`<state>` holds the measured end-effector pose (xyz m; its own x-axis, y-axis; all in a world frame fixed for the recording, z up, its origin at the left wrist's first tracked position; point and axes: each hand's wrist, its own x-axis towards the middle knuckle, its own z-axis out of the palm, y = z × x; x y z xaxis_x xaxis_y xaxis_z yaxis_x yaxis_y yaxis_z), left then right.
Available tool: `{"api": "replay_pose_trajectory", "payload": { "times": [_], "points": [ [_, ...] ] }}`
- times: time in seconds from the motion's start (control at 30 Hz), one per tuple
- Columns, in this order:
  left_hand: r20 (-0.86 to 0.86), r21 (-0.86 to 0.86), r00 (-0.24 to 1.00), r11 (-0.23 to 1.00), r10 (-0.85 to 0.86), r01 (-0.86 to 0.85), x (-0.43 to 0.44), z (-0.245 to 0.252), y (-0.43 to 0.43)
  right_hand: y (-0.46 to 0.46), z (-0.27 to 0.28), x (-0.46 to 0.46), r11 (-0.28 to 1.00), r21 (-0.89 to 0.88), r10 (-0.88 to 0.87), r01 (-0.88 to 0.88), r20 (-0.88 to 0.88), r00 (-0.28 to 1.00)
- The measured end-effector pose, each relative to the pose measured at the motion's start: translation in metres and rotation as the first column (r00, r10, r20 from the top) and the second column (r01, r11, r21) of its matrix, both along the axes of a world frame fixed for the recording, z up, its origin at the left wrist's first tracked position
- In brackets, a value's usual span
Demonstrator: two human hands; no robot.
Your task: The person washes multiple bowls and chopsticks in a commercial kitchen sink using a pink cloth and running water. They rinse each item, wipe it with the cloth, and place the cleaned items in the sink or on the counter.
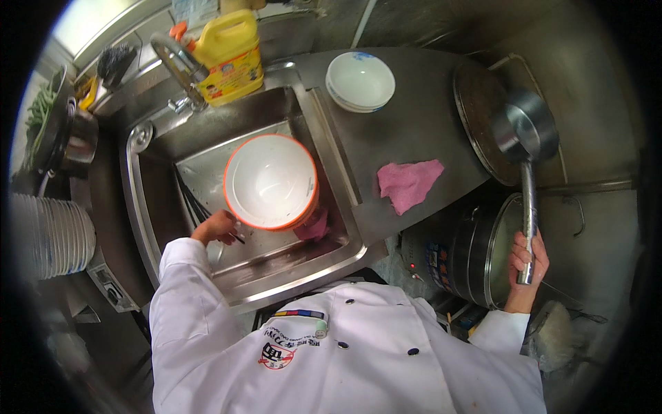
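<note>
My right hand [527,259] grips the handle of a metal ladle [528,129], its deep bowl raised in front of a round lid [481,124] and above a large steel pot [496,253]. My left hand [220,227] is low in the steel sink [243,290], at the lower left of a stack of white bowls with orange rims [271,181]. Thin dark sticks [189,194] lie beside that hand, and a dark tip shows past its fingers; whether it holds them I cannot tell. A pink cloth [314,227] lies partly hidden beside the bowls.
A yellow jug [232,62] stands behind the faucet [181,67]. On the counter [351,139] are white bowls [360,80] and another pink cloth [409,182]. Stacked plates [57,238] stand at the far left, below a pan of green beans [41,116]. A clear bag [553,336] sits at lower right.
</note>
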<state>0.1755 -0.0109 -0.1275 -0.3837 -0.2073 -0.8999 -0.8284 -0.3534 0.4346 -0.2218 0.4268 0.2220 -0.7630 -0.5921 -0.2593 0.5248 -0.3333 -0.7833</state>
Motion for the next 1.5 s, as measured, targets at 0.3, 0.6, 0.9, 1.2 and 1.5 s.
{"api": "replay_pose_trajectory", "payload": {
  "times": [0.3,0.6,0.9,1.2,1.5],
  "points": [
    [-0.204,-0.655,0.979,0.745,-0.016,-0.124,-0.081,0.003,-0.076,0.221,-0.054,-0.104,0.826,0.261,-0.546,0.500,0.143,0.826],
    [-0.011,-0.742,0.995,0.665,0.104,-0.078,-0.071,0.003,-0.022,0.403,-0.198,-0.100,0.465,0.716,0.509,0.520,-0.697,0.505],
    [0.064,-0.817,0.929,0.554,0.364,-0.161,-0.064,0.045,0.054,0.417,-0.272,-0.184,0.220,0.961,-0.300,-0.165,0.228,0.926],
    [0.089,-0.623,0.784,0.648,0.614,-0.437,-0.056,0.018,0.053,0.405,-0.231,-0.158,0.688,0.588,-0.599,0.425,0.129,0.790],
    [0.068,-0.341,0.828,0.793,0.557,-0.505,-0.052,0.049,0.066,0.410,-0.168,-0.105,0.824,0.332,-0.518,0.460,0.111,0.848]
  ]
}}
